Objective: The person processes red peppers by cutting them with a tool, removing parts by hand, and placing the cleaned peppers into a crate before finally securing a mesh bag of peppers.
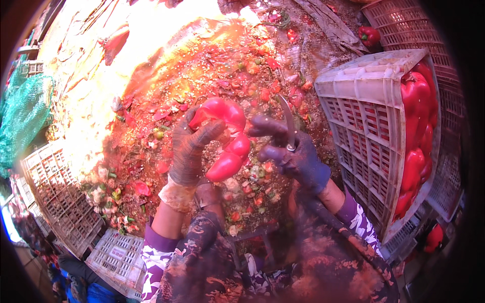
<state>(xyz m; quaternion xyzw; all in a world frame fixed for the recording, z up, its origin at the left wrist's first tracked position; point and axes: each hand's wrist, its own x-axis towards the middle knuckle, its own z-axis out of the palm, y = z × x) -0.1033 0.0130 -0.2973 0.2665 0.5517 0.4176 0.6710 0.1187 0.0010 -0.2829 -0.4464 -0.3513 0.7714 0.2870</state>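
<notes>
In the middle of the head view, my left hand (195, 146), in a dirty glove, grips a red bell pepper (231, 151) that is cut open, with its inside showing near my thumb. To its right, my right hand (295, 155), in a blue-purple glove, holds a small curved knife (288, 117), its blade pointing up and away from me. The right hand's thumb and a finger reach towards the pepper but stay apart from it. Below both hands lie pepper cores, scraps and seeds (250, 181) on the ground.
A tilted plastic crate (363, 125) full of red peppers (415, 151) stands close on the right. More crates (62, 197) stand at the left, near a green net (24, 113). A whole red pepper (368, 36) lies at the upper right. Clothed legs, partly seen, are at the lower left.
</notes>
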